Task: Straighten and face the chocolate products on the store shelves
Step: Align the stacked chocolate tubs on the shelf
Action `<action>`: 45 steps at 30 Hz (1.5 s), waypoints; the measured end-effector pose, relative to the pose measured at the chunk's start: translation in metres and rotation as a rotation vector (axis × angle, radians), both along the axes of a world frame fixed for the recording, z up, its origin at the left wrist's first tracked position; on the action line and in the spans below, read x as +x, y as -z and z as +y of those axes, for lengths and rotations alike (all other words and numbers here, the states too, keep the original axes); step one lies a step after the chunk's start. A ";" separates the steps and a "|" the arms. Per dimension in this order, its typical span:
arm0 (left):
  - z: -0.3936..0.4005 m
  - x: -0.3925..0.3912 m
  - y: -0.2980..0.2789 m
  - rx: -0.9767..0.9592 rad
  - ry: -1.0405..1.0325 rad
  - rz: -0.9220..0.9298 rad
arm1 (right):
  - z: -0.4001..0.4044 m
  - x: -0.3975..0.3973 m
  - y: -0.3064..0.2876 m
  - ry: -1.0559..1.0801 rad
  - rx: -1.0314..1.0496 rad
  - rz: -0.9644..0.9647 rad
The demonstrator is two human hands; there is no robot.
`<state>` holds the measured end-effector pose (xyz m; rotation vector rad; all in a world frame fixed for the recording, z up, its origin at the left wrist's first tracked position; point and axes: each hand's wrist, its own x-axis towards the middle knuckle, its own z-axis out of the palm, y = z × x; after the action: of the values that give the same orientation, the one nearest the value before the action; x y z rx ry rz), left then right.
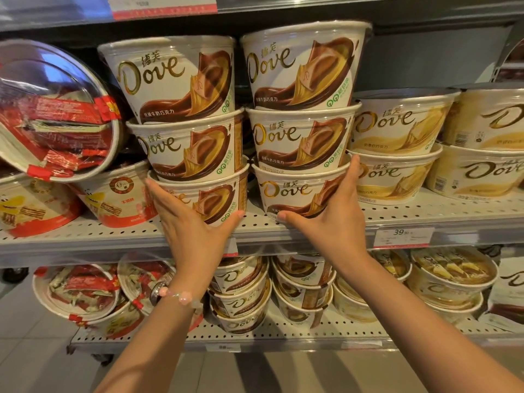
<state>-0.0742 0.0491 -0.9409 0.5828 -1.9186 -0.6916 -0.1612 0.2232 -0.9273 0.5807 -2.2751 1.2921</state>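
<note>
1. Brown-and-white Dove tubs stand in two stacks of three on the middle shelf (425, 217), a person's hands at the bottom tub of each.
2. Left stack (181, 131): the left hand (195, 225) is spread wide, fingers flat on the bottom tub's 9 o'clock side, thumb hooked round toward 5 o'clock. It cups the tub without closing on it.
3. Right stack (303, 117): the right hand (337, 219) mirrors it, fingers up the tub's 3 o'clock side, thumb at 7 o'clock under the front. Also open, pressing, not gripping.
4. Logos mostly face out already, though the left stack leans and its lower tubs sit turned a little toward 3 o'clock.
5. Judged from this, the step is squaring both stacks. Best done by turning each from the base slowly, so the upper tubs ride along and do not slide off.
6. Red tub (56, 109) at 9 o'clock lies tipped on its side against the left stack; a nudge that way could shift it.
7. Yellow tubs (397, 148) at 3 o'clock touch the right stack, leaving little room.
</note>
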 end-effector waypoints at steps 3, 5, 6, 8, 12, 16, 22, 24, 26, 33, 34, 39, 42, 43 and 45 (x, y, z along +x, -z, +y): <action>-0.001 0.001 0.001 0.020 0.005 0.014 | 0.000 0.000 0.000 -0.005 -0.001 -0.003; 0.000 0.002 0.001 0.038 0.014 0.025 | 0.000 0.001 0.000 -0.022 -0.011 -0.012; 0.000 0.002 0.000 0.042 0.021 0.029 | 0.001 0.001 0.000 -0.033 -0.018 -0.016; 0.000 0.004 -0.001 0.041 0.040 0.038 | 0.002 -0.001 0.000 -0.062 -0.038 -0.019; 0.000 0.016 0.006 0.069 0.083 0.108 | 0.012 -0.001 0.001 -0.147 -0.139 -0.037; 0.011 0.035 0.029 0.084 0.128 0.196 | 0.029 0.020 0.020 -0.190 -0.306 -0.017; 0.023 0.056 0.100 0.126 0.123 0.169 | 0.046 0.055 0.092 -0.205 -0.294 0.008; 0.027 0.059 0.126 0.256 0.158 0.119 | 0.049 0.057 0.120 -0.169 -0.247 -0.092; 0.035 0.059 0.147 0.329 0.150 0.057 | 0.048 0.055 0.148 -0.123 -0.191 -0.226; 0.053 0.036 0.200 0.425 0.014 -0.213 | 0.024 0.035 0.211 -0.003 -0.141 -0.512; 0.052 0.032 0.203 0.462 0.006 -0.232 | 0.020 0.032 0.215 0.013 -0.144 -0.527; 0.040 0.011 0.217 0.434 -0.052 -0.249 | 0.000 0.019 0.226 0.066 -0.137 -0.619; 0.035 0.002 0.219 0.409 -0.107 -0.256 | -0.006 0.010 0.229 0.066 -0.154 -0.605; 0.034 -0.001 0.219 0.394 -0.118 -0.258 | -0.006 0.008 0.230 0.061 -0.154 -0.593; 0.030 -0.004 0.220 0.341 -0.127 -0.271 | -0.006 0.005 0.232 0.052 -0.144 -0.570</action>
<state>-0.0777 0.0795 -1.1605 1.0480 -2.0013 -0.9026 -0.1565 0.2168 -1.1590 0.1014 -2.5752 1.7473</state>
